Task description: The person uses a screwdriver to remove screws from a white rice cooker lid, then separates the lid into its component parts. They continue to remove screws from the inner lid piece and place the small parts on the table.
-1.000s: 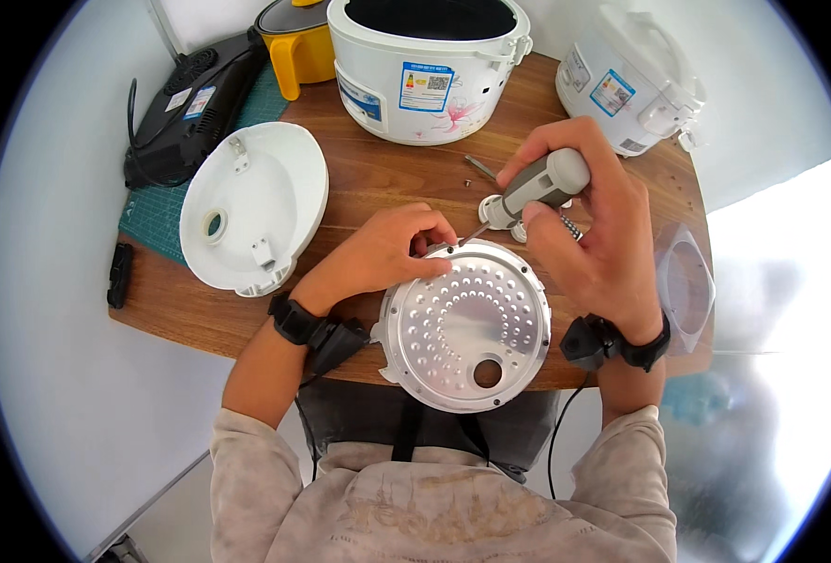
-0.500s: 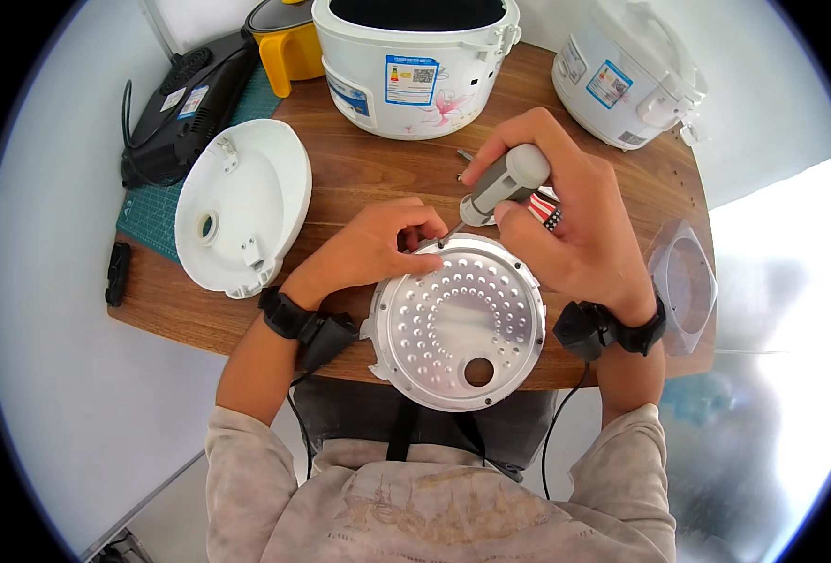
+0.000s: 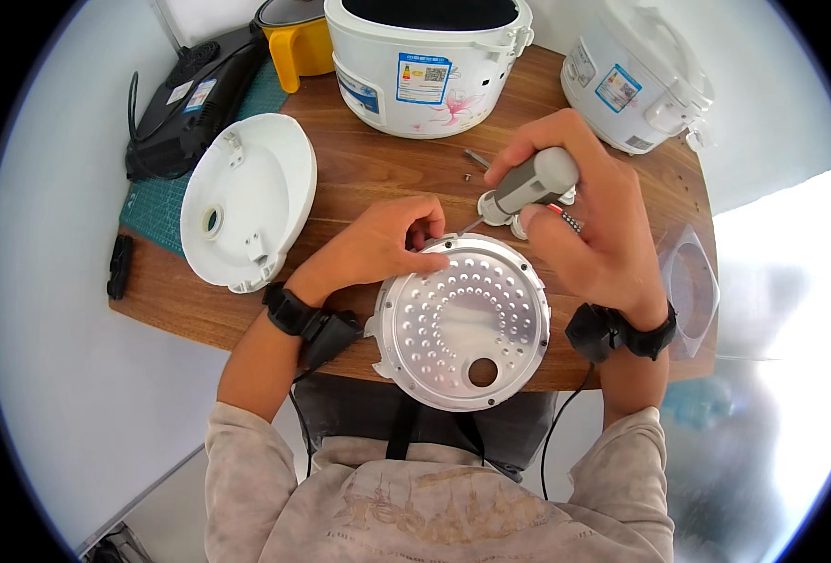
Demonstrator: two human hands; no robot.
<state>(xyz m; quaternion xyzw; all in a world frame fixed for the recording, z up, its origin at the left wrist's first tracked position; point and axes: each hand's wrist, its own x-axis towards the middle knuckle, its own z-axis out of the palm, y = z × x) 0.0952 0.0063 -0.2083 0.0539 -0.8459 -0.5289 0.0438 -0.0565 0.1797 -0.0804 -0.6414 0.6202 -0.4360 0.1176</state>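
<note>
A round silver metal plate [image 3: 472, 314], dimpled and with one large hole, lies near the table's front edge. Dark screws sit around its rim. My left hand [image 3: 387, 242] pinches the plate's upper left rim between thumb and curled fingers. In my right hand [image 3: 603, 216] is a grey screwdriver [image 3: 533, 178], tilted, with its thin shaft pointing down left. Its tip is at the plate's far rim, just right of a dark screw [image 3: 448, 245]. Small white round parts [image 3: 492, 208] lie beneath the screwdriver, partly hidden by it and my hand.
Left of me lies a white lid shell [image 3: 279, 206]. Behind stand an open white rice cooker body [image 3: 378, 89] and a closed rice cooker [image 3: 612, 70]. A yellow-handled pot [image 3: 289, 56], black device [image 3: 190, 122], loose screw [image 3: 467, 176] and clear plastic piece [image 3: 692, 291] are also there.
The screwdriver and my right hand have shifted right, and its tip has come off the dark screw on the rim. My left hand keeps its hold. The view has shifted slightly.
</note>
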